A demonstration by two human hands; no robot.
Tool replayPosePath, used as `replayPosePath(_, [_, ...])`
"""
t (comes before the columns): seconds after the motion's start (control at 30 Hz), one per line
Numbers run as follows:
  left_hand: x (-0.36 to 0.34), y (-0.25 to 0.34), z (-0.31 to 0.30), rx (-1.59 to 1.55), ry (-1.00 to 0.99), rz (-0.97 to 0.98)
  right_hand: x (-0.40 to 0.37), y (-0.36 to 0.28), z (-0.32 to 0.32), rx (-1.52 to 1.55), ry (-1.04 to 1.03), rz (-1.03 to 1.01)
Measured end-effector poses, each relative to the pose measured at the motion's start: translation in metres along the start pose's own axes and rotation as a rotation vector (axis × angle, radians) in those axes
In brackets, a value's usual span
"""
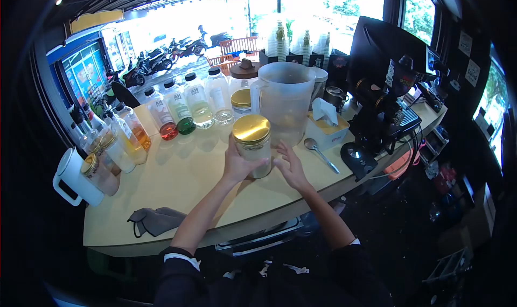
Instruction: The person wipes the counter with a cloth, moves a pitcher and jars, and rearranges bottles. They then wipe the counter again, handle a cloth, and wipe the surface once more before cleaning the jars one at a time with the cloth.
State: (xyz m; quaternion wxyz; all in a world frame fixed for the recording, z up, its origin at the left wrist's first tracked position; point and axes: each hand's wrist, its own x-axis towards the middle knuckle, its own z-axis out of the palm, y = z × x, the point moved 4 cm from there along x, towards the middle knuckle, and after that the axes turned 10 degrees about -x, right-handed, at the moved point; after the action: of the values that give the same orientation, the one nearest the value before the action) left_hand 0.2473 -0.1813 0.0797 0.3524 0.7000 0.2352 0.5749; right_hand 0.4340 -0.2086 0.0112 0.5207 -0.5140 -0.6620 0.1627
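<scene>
Pale yellow bench (183, 169) spans the view; bearings are taken from view centre. Cloudy plastic jug (284, 110) stands upright on it at 1 o'clock. Gold-lidded jar (255, 146) is upright at centre, nearer than the jug; contact between its base and the bench cannot be confirmed. Tissue box (327, 133) sits towards 3 o'clock. Of the hands, the left hand (237, 164) grips the jar, thumb across its front; the right hand (291, 169), at 4 o'clock, is open just beside it. Spoon (324, 158) lies at 3 o'clock.
</scene>
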Motion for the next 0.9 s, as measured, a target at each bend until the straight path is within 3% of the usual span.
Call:
replayPosePath(0.13, [0.006, -0.005, 0.020, 0.038, 0.013, -0.056, 0.001, -0.010, 0.006, -0.119, -0.053, -0.171])
replayPosePath(0.33, [0.009, -0.013, 0.042, 0.032, -0.011, -0.051, 0.002, 0.002, 0.004, -0.091, 0.078, -0.136])
replayPosePath(0.6, [-0.003, -0.023, 0.038, 0.097, -0.083, -0.108, 0.003, 0.003, 0.002, -0.044, 0.062, -0.109])
replayPosePath(0.77, [-0.033, 0.010, -0.003, 0.259, -0.045, -0.145, -0.001, -0.023, -0.010, -0.094, 0.168, -0.232])
replayPosePath(0.83, [-0.052, 0.028, -0.029, 0.262, -0.088, -0.099, -0.008, -0.039, -0.017, -0.322, 0.344, -0.321])
replayPosePath(0.9, [-0.068, 0.047, -0.064, 0.286, -0.044, -0.084, -0.014, -0.040, -0.009, -0.338, 0.314, -0.399])
